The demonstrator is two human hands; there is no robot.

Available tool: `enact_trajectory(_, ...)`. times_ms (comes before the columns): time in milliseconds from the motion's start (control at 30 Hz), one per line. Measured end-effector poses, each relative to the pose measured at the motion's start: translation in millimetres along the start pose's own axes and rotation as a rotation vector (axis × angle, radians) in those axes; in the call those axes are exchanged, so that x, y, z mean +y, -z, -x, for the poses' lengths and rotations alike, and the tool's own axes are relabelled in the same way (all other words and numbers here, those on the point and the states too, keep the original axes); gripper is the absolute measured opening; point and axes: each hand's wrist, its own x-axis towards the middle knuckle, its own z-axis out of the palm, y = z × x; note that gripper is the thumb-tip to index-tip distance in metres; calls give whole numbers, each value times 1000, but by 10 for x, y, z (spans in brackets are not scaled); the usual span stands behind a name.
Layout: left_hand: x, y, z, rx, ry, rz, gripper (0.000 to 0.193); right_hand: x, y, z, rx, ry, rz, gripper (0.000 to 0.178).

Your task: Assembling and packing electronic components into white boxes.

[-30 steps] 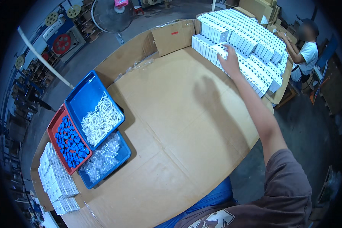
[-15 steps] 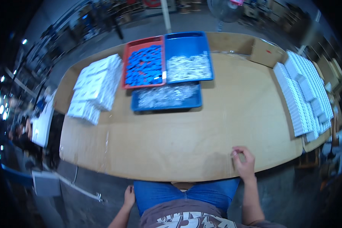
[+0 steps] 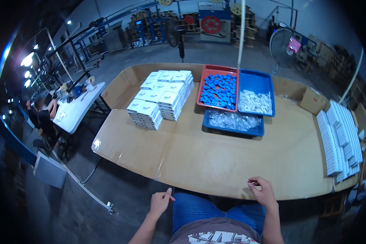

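Note:
My left hand (image 3: 161, 201) hangs just off the front edge of the table, left of my lap. Its fingers are loosely curled, with the thumb apart, and nothing shows in it. My right hand (image 3: 264, 192) is over the front edge of the cardboard-covered table (image 3: 215, 162). There the fingers bend toward the thumb with a gap between them, and I see nothing held. Nearest ahead of the hands is a blue tray (image 3: 256, 131) of clear plastic packets. Behind it stand a red tray (image 3: 199, 95) of small blue pieces and another blue tray (image 3: 254, 79) of small white pieces.
Stacked white boxes (image 3: 158, 97) stand at the left of the table. Rows of white boxes (image 3: 341, 140) line the right side beside a brown carton (image 3: 313, 100). A cardboard rim edges the back. Far left, a person (image 3: 46, 116) sits at a white table (image 3: 79, 106). A fan (image 3: 284, 46) stands behind.
The view has tilted up and turned left, so the table's contents appear lower and further right. My left hand has risen from beside my thigh to near the table edge. My right hand stays loosely curled.

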Motion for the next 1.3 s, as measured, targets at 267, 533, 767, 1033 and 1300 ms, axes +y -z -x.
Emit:
enact_trajectory(267, -277, 406, -1012, 630, -466, 113, 16, -427, -220, -1743, -33, 317, 49, 19)
enact_trajectory(533, -315, 1137, -1878, 655, -647, -193, 40, -1269, -1239, -4291, -110, 658, 166, 21)
enact_trajectory(767, -400, 1251, -2016, 578, -590, -129, 49, -1869, -2116, -6554, -198, 631, 463, 31)
enact_trajectory(1033, -342, 1403, -2132, 379, -558, -373, 42, -1842, -3193, -8100, -263, 789, 571, 32)
enact_trajectory(1300, -495, 1382, -2153, 343, -594, -335, 37, -1859, -3782, -8240, -434, 528, 778, 55)
